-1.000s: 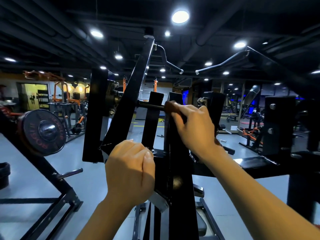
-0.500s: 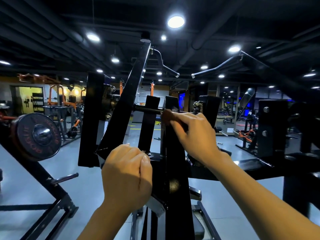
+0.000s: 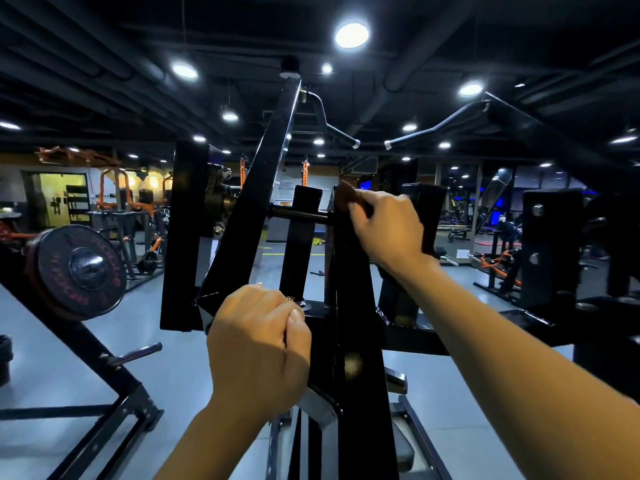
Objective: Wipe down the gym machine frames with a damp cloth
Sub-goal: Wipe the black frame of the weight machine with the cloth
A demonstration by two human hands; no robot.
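- Head view: the right hand (image 3: 388,226) pinches a dark brown cloth (image 3: 348,199), now lifted from the crossbar (image 3: 299,213) to the top of the black upright post (image 3: 353,306), so wiping looks to be moving along the frame
- Left hand (image 3: 258,344) stays clenched around the frame's edge
- Weight plate (image 3: 81,268) has red lettering, seemingly "ROGUE"

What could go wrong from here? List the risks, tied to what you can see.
1. The right hand holds the brown cloth at the top of the black upright, beside the pivot bar; if the arms swing, fingers could be pinched.
2. The left hand grips the frame at a joint with sharp-looking plate edges, so a slip might scrape it.
3. The angled handles hang overhead; leaning in may mean a bump.
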